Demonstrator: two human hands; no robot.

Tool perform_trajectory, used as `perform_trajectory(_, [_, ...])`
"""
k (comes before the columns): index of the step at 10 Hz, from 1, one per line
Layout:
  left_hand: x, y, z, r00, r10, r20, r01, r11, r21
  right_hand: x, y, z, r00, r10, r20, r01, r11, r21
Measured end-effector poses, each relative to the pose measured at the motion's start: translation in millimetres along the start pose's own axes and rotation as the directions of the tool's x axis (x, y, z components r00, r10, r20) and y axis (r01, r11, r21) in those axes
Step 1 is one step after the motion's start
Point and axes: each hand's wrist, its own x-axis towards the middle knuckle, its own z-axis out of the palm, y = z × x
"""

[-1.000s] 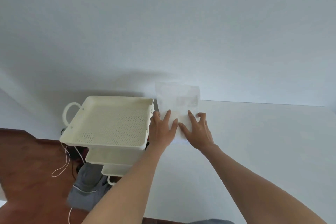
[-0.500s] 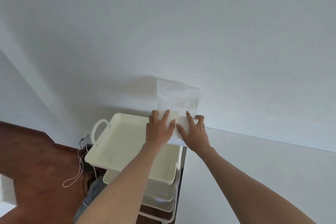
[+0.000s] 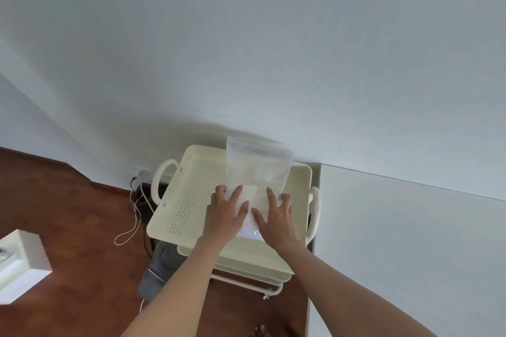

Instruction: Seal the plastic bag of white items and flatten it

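A clear plastic bag (image 3: 256, 167) with white items in its lower half is held over the top tray (image 3: 189, 200) of a cream cart. My left hand (image 3: 226, 213) grips the bag's lower left part, fingers spread over the white contents. My right hand (image 3: 276, 216) grips the lower right part the same way. The bag's upper half stands up, empty and see-through, tilted away from me. Whether its top edge is sealed I cannot tell.
The cream perforated cart has looped handles (image 3: 161, 180) at both ends and lower tiers (image 3: 246, 273) beneath. A white table (image 3: 410, 254) stands to the right. A white box (image 3: 19, 262), cables (image 3: 134, 216) and a grey cloth (image 3: 158, 271) lie on the wooden floor.
Both hands have carried the bag leftward from the white table to above the cart's top tray. The view has swung left and down, showing more floor.
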Motion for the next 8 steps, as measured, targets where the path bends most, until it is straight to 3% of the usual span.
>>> perform_trajectory(4, [-6,-48,43,0.971,-0.058,0.231,0.053,0.998,0.026,-6,21,62,0.970,0.183,0.157,-0.185,0.983,-0.001])
perform_trajectory(6, [-11,-45,44,0.970,-0.056,0.238,0.035,0.995,0.093,-9,22,55,0.957,0.211,0.201,-0.199,0.977,-0.079])
perform_trajectory(8, [0,-35,29,0.991,-0.034,0.131,0.004,0.974,0.226,0,15,28,0.983,0.121,0.141,-0.075,0.953,-0.292])
